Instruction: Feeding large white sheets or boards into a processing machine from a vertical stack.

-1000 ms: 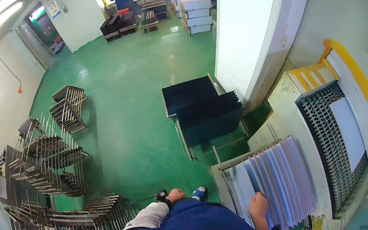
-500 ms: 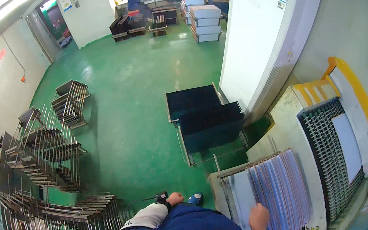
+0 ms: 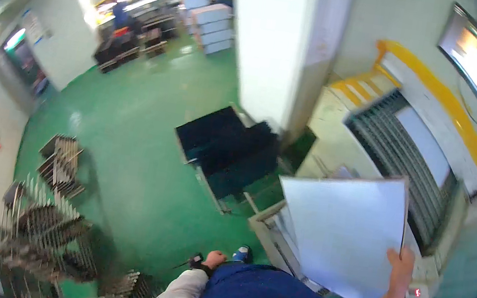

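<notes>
My right hand (image 3: 399, 269) is closed on the right edge of a large white panel (image 3: 345, 234). The panel is tilted, its broad face upward, above a pale frame (image 3: 270, 229) at the machine's front. A thin brownish edge shows along its top and right side. Whether it is one panel or several together, I cannot tell. My left hand (image 3: 214, 259) is by my waist on the left, its fingers curled in a loose fist, with nothing visible in it. A small black device (image 3: 196, 261) sits at that wrist.
A machine with a roller bed (image 3: 402, 154) and yellow-edged cover (image 3: 445, 111) stands at right; another white panel (image 3: 425, 145) lies on its rollers. Dark racks (image 3: 229, 151) stand ahead, beside a white pillar (image 3: 267, 49). Metal racks (image 3: 51, 226) line the left. Boxes (image 3: 212, 26) are stacked farther off.
My right hand has moved right and a little up, now gripping the panel's edge. The fanned row of panels is no longer visible; one broad white face shows there. My view has swung right.
</notes>
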`<state>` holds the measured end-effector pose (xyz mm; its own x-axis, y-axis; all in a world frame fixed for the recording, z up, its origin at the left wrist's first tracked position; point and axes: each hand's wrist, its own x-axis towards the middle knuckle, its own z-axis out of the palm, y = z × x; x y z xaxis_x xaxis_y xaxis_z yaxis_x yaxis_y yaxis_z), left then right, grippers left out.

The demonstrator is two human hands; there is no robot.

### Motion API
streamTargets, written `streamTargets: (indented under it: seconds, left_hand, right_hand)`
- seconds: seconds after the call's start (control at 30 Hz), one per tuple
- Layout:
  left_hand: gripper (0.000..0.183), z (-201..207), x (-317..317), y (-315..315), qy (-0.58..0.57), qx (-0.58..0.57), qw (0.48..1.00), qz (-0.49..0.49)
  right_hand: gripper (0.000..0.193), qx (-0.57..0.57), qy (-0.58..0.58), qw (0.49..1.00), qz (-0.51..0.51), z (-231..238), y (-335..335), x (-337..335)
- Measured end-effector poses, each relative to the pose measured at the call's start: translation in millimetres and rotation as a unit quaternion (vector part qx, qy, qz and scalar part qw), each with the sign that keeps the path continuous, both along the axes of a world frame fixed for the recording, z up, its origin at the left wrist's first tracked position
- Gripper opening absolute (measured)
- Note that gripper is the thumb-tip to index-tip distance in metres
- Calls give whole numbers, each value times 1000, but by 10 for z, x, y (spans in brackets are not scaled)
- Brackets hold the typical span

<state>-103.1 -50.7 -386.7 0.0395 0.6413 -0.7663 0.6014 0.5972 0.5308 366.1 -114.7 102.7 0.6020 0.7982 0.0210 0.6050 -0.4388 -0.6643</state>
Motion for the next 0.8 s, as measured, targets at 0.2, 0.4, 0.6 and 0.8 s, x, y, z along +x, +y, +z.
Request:
streamTargets:
  seconds: [0.2, 0.4, 0.6, 0.8]
  left_hand:
    - [26, 59, -34, 155, 5, 65, 992, -108]
    - [24, -108, -45, 146, -6, 109, 988, -114]
    - [25, 125, 59, 148, 14, 148, 978, -144]
    - [28, 72, 48, 145, 36, 64, 994, -84]
  right_hand:
    - [32, 384, 307, 854, -169, -243, -68, 639]
    - [23, 503, 540, 663, -123, -375, 3, 858]
    - [8, 451, 599, 636, -181, -1111, 112, 1259]
    - [11, 442, 661, 563, -227, -1401, 481, 1346]
